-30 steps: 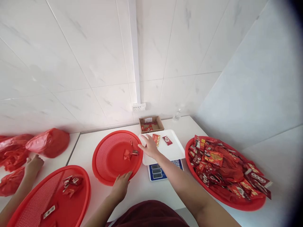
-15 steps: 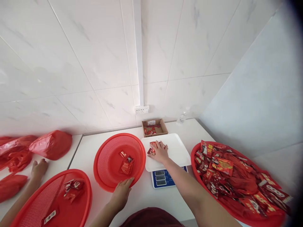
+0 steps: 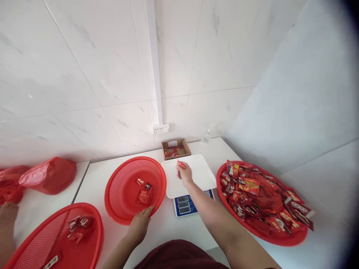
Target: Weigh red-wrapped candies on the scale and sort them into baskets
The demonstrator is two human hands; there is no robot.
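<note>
My right hand is closed on red snack packets and hovers over the white tray of a blue kitchen scale. My left hand rests with fingers spread on the near rim of a round red mesh basket. A few red packets lie in that basket. To the right stands a large red basket heaped with several red snack packets.
A small cardboard box with red packets and a clear bottle stand by the tiled wall. A second red basket with packets sits at the lower left. Red plastic bags lie far left, where another person's hand shows.
My right hand went from pressing on the packets on the scale tray to gripping and lifting them off it. The white tray now lies bare. My left hand stayed on the basket rim.
</note>
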